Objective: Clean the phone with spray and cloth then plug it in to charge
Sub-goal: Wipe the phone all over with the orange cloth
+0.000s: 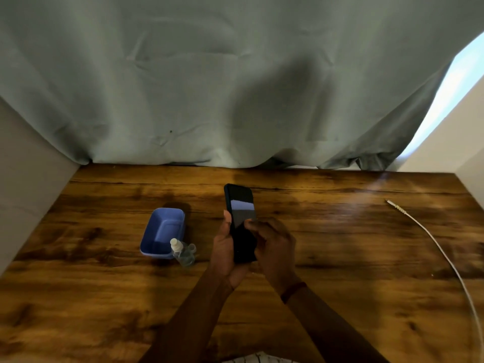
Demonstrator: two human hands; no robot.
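I hold a black phone (241,205) upright over the middle of the wooden table (340,231). My left hand (225,247) grips its lower left edge from behind, thumb on the side. My right hand (275,244) has its fingers pinched against the lower screen, pressing what looks like a dark cloth (245,244) that covers the phone's lower half. A small clear spray bottle (180,251) with a white nozzle stands left of my hands, its clear cap (192,248) beside it. A white charging cable (445,258) lies on the right, its plug end (391,203) pointing to the far left.
An empty blue plastic tray (162,231) sits just behind the spray bottle. A grey-green curtain (235,87) hangs along the table's far edge. Pale walls (26,192) close in both sides.
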